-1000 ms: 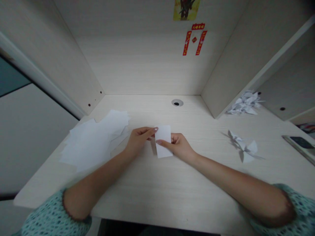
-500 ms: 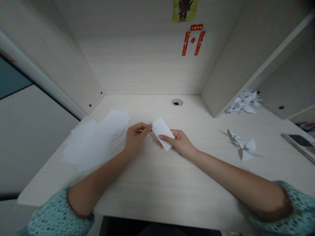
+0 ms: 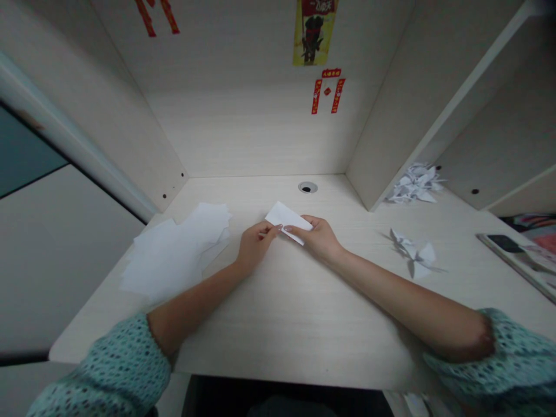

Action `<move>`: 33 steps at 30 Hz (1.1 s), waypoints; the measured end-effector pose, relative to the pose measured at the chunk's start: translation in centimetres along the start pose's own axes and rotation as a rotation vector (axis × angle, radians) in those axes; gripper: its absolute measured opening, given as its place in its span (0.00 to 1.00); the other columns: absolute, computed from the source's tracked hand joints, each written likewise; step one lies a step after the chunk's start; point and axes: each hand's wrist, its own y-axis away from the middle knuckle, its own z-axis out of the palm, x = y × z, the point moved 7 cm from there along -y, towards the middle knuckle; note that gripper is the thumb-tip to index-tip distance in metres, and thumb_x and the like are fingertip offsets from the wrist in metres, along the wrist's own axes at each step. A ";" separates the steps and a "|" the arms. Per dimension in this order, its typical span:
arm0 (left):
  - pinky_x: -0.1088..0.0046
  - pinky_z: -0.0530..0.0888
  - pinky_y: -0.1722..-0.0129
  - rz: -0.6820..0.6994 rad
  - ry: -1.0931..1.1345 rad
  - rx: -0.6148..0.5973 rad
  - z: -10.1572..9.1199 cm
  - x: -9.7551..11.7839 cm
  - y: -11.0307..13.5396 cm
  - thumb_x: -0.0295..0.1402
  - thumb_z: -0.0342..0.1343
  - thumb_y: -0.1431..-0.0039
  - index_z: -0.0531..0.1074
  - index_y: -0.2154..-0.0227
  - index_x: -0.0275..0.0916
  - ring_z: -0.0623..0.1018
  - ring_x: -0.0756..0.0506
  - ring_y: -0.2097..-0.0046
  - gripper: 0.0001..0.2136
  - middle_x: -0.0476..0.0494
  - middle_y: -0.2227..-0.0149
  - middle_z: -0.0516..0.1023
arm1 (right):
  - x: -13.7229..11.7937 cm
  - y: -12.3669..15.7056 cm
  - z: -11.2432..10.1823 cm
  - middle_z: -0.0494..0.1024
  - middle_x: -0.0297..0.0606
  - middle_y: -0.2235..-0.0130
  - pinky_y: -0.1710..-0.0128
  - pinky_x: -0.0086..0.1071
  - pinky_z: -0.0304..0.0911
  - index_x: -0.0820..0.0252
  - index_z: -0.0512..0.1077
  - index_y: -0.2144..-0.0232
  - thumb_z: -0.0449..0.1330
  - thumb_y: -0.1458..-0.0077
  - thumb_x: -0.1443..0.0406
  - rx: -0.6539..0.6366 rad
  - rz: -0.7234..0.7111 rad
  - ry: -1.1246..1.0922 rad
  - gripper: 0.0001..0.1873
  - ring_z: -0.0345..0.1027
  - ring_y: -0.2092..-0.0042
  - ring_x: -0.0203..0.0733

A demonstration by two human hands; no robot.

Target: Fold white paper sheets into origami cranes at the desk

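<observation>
A small folded white paper is held above the middle of the desk between both hands. My left hand pinches its lower left edge, thumb and fingertips pressed together. On the right side, my right hand grips the paper with the thumb on top and the fingers behind, partly hidden. To the left lies a loose pile of white paper sheets. Two folded paper cranes rest on the desk to the right of my right hand.
A heap of folded white paper pieces lies behind the upright divider. A phone rests on a flat object at the far right. The desk has a round cable hole near the back wall.
The paper has turned flatter and more sideways. My left hand has moved from its upper left corner to its lower edge, close to my right thumb. The view has shifted slightly.
</observation>
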 end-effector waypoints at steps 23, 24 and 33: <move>0.75 0.65 0.71 0.038 0.061 0.156 -0.8 -0.2 -0.3 0.44 0.54 0.46 0.73 0.79 0.38 0.70 0.51 0.73 0.15 0.50 0.77 0.73 | -0.1 0.1 0.4 0.76 0.34 0.72 0.73 0.30 0.63 0.60 0.66 0.59 0.69 0.67 0.61 0.066 0.036 -0.198 0.29 0.68 0.74 0.36; 0.75 0.64 0.71 0.034 0.060 0.169 -0.9 -0.2 -0.3 0.44 0.54 0.46 0.73 0.79 0.38 0.70 0.51 0.73 0.15 0.50 0.78 0.73 | -0.1 0.1 0.4 0.76 0.35 0.73 0.74 0.29 0.62 0.61 0.67 0.60 0.69 0.66 0.60 0.063 0.040 -0.189 0.28 0.68 0.74 0.36; 0.74 0.65 0.71 -0.027 0.096 0.223 -1.3 -0.6 -0.3 0.45 0.55 0.47 0.75 0.76 0.38 0.72 0.49 0.72 0.15 0.48 0.77 0.75 | 0.0 -0.1 -0.1 0.76 0.33 0.77 0.73 0.30 0.61 0.61 0.67 0.62 0.69 0.65 0.59 0.075 0.051 -0.159 0.27 0.67 0.76 0.35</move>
